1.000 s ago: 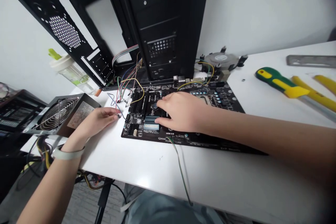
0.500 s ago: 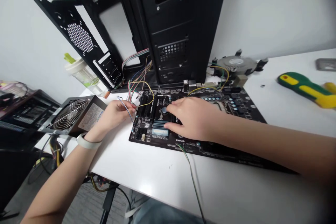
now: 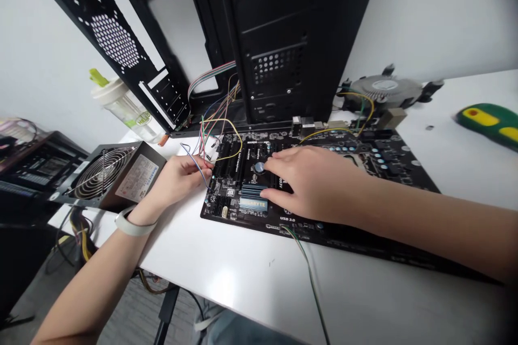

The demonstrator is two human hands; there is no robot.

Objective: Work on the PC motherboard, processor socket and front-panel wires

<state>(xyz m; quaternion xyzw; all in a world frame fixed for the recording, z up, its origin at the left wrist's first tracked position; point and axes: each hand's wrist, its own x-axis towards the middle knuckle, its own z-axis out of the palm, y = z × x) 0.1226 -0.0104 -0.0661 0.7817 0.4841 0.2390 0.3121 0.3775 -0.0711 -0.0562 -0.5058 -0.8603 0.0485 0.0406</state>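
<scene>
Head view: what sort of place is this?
Most likely a computer assembly or repair bench: a bare Gigabyte motherboard lies on a white desk, with a black PC case standing behind it and a power supply close by.

Matt black sheet-metal case (image 3: 283,16); glossy black circuit board (image 3: 340,241); smooth white desk (image 3: 364,291).
</scene>
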